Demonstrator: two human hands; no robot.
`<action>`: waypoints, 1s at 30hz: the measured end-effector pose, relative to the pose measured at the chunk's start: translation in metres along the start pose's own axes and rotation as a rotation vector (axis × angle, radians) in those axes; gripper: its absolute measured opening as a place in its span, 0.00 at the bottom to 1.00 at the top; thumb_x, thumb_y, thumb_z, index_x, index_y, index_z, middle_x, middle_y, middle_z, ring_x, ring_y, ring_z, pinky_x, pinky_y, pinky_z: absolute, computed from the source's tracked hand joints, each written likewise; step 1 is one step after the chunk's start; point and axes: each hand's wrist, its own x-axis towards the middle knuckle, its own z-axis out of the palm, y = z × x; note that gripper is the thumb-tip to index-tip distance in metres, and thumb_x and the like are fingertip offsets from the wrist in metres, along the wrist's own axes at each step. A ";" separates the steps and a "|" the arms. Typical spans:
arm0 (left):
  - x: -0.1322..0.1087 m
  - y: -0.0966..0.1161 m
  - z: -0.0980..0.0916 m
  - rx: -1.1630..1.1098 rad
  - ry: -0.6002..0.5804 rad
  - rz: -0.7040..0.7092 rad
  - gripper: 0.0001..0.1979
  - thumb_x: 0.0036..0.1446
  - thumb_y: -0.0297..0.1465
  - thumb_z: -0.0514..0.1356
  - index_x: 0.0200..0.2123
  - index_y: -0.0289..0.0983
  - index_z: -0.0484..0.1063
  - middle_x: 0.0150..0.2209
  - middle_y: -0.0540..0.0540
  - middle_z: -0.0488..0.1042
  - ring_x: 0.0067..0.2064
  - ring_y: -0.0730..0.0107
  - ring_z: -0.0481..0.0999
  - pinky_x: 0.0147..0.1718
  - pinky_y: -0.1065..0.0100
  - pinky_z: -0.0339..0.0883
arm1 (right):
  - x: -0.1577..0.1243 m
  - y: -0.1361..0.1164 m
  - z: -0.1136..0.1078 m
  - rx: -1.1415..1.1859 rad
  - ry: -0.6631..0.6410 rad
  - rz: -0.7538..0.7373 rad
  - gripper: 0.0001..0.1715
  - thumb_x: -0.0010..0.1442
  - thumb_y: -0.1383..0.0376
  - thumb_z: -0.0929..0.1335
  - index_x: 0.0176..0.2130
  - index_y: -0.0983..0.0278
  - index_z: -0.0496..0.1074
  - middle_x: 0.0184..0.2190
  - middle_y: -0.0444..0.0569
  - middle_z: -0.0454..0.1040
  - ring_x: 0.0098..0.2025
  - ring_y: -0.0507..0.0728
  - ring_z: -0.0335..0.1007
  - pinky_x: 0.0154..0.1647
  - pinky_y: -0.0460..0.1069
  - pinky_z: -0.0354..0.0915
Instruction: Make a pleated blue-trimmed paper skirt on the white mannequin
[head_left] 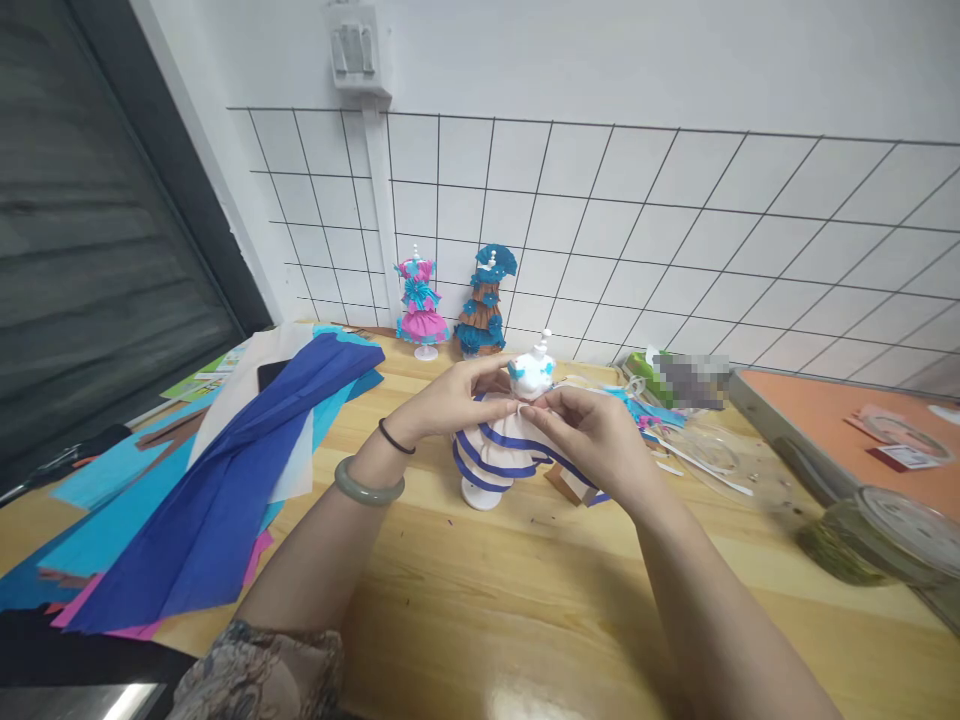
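Your left hand (459,402) and right hand (598,428) pinch the gathered, crinkly, blue-edged skirt (499,450) at the white mannequin's (532,378) waist, toward the table's (435,610) back edge; rightward, a label (915,456) is too small to read.

Ppr sheets (217,500), mini mannequins (532,382) suggest craft wkspace.

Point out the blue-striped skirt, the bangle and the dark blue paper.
Blue-striped skirt (495,452): head view, middle of its tiers.
Bangle (367,494): head view, front of its band.
Dark blue paper (217,500): head view, its middle.
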 end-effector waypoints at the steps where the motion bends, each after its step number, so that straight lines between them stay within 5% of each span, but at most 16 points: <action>1: 0.000 0.000 0.000 -0.005 0.001 -0.002 0.27 0.55 0.31 0.61 0.58 0.38 0.61 0.48 0.41 0.73 0.50 0.64 0.73 0.49 0.63 0.67 | 0.000 0.000 0.000 0.003 0.005 0.002 0.17 0.58 0.54 0.66 0.29 0.65 0.73 0.19 0.43 0.66 0.21 0.50 0.56 0.22 0.46 0.51; 11: 0.000 0.001 -0.001 -0.052 0.013 -0.037 0.29 0.55 0.31 0.61 0.59 0.38 0.60 0.49 0.40 0.73 0.50 0.62 0.72 0.49 0.62 0.67 | 0.001 0.000 0.002 0.012 0.015 0.000 0.16 0.59 0.56 0.65 0.29 0.65 0.71 0.17 0.40 0.60 0.21 0.50 0.54 0.22 0.45 0.50; 18: 0.000 0.006 -0.002 -0.002 -0.012 -0.053 0.25 0.58 0.34 0.58 0.58 0.37 0.62 0.42 0.42 0.75 0.42 0.67 0.74 0.38 0.69 0.68 | 0.002 0.000 0.003 0.009 0.056 0.007 0.15 0.58 0.57 0.66 0.28 0.65 0.71 0.16 0.40 0.59 0.20 0.50 0.54 0.22 0.45 0.50; 30: 0.003 0.005 0.008 -0.062 0.095 -0.097 0.28 0.50 0.35 0.65 0.55 0.36 0.66 0.46 0.41 0.75 0.48 0.60 0.74 0.47 0.60 0.68 | 0.004 0.005 0.006 -0.124 0.105 -0.041 0.16 0.59 0.55 0.65 0.28 0.64 0.71 0.19 0.45 0.69 0.22 0.52 0.60 0.24 0.46 0.53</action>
